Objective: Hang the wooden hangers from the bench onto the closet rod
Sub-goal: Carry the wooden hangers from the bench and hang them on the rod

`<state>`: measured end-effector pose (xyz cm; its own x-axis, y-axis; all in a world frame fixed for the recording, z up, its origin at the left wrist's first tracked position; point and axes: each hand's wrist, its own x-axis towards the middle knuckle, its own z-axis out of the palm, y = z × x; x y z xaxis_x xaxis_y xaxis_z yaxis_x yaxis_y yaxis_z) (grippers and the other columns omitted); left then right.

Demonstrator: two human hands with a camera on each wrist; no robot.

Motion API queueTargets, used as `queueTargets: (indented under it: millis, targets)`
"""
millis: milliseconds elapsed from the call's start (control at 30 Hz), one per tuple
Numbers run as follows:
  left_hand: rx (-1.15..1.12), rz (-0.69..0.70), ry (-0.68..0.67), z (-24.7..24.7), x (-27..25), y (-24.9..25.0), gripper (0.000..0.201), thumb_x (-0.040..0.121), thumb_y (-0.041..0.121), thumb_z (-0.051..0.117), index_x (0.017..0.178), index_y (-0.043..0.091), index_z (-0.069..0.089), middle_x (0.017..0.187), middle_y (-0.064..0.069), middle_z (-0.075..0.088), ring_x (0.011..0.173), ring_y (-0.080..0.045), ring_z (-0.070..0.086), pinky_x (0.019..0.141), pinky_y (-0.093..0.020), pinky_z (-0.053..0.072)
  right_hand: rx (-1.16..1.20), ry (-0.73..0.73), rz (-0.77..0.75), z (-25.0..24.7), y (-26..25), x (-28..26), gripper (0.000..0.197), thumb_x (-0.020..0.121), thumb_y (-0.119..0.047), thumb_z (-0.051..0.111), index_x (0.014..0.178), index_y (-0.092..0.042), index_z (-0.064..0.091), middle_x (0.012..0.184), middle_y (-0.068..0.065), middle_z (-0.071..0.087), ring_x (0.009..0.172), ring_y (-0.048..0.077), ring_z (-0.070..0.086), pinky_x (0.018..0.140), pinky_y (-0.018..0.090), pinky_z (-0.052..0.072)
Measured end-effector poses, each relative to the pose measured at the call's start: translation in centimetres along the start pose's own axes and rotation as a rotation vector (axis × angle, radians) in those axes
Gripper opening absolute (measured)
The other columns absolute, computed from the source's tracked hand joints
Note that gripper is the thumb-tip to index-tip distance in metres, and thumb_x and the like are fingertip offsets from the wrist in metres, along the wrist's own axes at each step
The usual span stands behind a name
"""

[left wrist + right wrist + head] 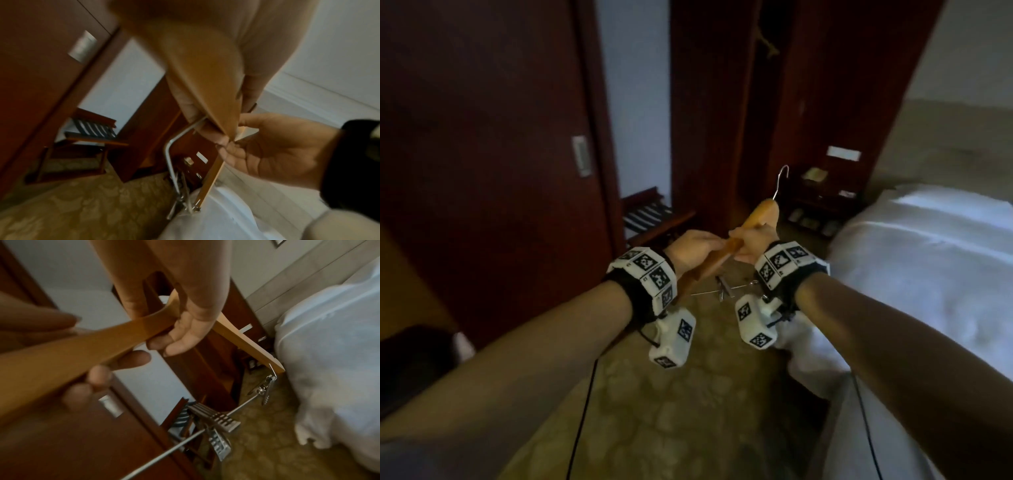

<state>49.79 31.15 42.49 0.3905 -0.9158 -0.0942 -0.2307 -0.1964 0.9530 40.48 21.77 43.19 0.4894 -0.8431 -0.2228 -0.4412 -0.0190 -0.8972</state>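
Hotel bedroom: white bed point(928, 260), luggage rack point(650, 212), dark wood closet point(722, 120).

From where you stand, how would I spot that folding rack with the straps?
Find the dark wooden sliding door on the left and the pale wall gap beside it. Low in that gap stands the rack, a wooden frame topped with dark and light striped straps, unlike the solid furniture nearby.

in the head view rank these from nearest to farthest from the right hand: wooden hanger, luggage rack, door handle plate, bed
1. wooden hanger: gripped by the right hand itself, with the left hand on its other arm.
2. bed: just to the right of the hand.
3. luggage rack: to the left, by the white wall.
4. door handle plate: farthest, up on the dark door at left.
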Motion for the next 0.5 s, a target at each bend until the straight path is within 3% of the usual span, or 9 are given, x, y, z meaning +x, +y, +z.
queueTargets:
  millis: [67, 133, 200, 233, 300, 333, 400, 500]
  targets:
    - [-0.031, -0.034, 0.039, -7.6, -2.3, -1.6, 0.025, 0.096, 0.027, 0.049, 0.100, 0.010, 0.066, 0.092, -0.008, 0.065, 0.080, -0.017, 0.061, 0.079, -0.029, 0.049, 0.069, 0.001, -0.011, 6.7, -3.3, -0.3, 0.029, 0.089, -0.013, 0.059, 0.116, -0.001, 0.055, 0.116, 0.018, 0.058, 0.095, 0.027, 0.061, 0.073, 0.033, 0.054]
    - [-0.062, -0.049, 0.115, -15.5, -4.9, -3.8, 0.035, 0.098, 0.033, 0.044, 0.107, 0.006, 0.064, 0.095, -0.009, 0.066, 0.084, -0.020, 0.061, 0.078, -0.030, 0.048, 0.173, -0.036, 0.019, 13.2, -6.1, -0.4, 0.037, 0.089, -0.013, 0.060, 0.121, 0.001, 0.049, 0.115, 0.019, 0.057, 0.083, 0.025, 0.058, 0.051, 0.028, 0.050]
    - [-0.078, -0.074, 0.252, -23.0, -8.3, -6.1, 0.038, 0.099, 0.035, 0.041, 0.111, 0.005, 0.061, 0.093, -0.007, 0.066, 0.080, -0.018, 0.061, 0.075, -0.027, 0.048, 0.187, -0.115, 0.023, 19.3, -9.0, -1.1, 0.026, 0.089, -0.013, 0.059, 0.112, -0.001, 0.052, 0.094, 0.017, 0.059, 0.059, 0.023, 0.059, 0.037, 0.022, 0.043]
    - [-0.078, -0.090, 0.323, -26.6, -9.9, -7.2, 0.038, 0.099, 0.036, 0.041, 0.111, 0.006, 0.060, 0.092, -0.006, 0.066, 0.080, -0.016, 0.061, 0.075, -0.027, 0.048, 0.230, -0.200, 0.056, 22.0, -10.5, -1.6, 0.011, 0.090, -0.011, 0.058, 0.096, -0.003, 0.055, 0.077, 0.013, 0.059, 0.048, 0.020, 0.057, 0.037, 0.021, 0.043]
    - [-0.084, -0.125, 0.470, -33.1, -13.1, -9.4, 0.035, 0.099, 0.036, 0.042, 0.106, 0.008, 0.061, 0.092, -0.005, 0.067, 0.079, -0.015, 0.062, 0.075, -0.028, 0.049, 0.322, -0.357, 0.098, 27.9, -12.8, -2.2, 0.019, 0.091, -0.012, 0.055, 0.073, -0.008, 0.052, 0.048, 0.008, 0.056, 0.042, 0.017, 0.052, 0.048, 0.027, 0.045]
    - [-0.099, -0.141, 0.541, -35.9, -14.7, -10.3, 0.033, 0.098, 0.036, 0.043, 0.102, 0.009, 0.062, 0.090, -0.005, 0.067, 0.077, -0.015, 0.061, 0.073, -0.027, 0.048, 0.372, -0.431, 0.117, 30.8, -13.9, -2.8, 0.022, 0.092, -0.013, 0.054, 0.070, -0.009, 0.052, 0.041, 0.006, 0.055, 0.044, 0.017, 0.052, 0.052, 0.030, 0.046]
    - [-0.123, -0.154, 0.670, -40.9, -17.9, -11.9, 0.027, 0.099, 0.031, 0.044, 0.094, 0.009, 0.061, 0.084, -0.004, 0.065, 0.071, -0.014, 0.058, 0.066, -0.025, 0.045, 0.383, -0.580, 0.135, 36.6, -16.0, -3.5, 0.021, 0.093, -0.018, 0.052, 0.074, -0.008, 0.053, 0.042, 0.008, 0.057, 0.047, 0.019, 0.055, 0.051, 0.029, 0.048]
    - [-0.163, -0.154, 0.839, -47.0, -22.2, -13.8, 0.023, 0.098, 0.026, 0.046, 0.088, 0.010, 0.059, 0.081, -0.006, 0.064, 0.064, -0.012, 0.058, 0.060, -0.022, 0.042, 0.315, -0.814, 0.120, 44.3, -19.8, -5.5, 0.024, 0.094, -0.024, 0.051, 0.076, -0.008, 0.054, 0.047, 0.008, 0.059, 0.038, 0.016, 0.057, 0.044, 0.022, 0.051]
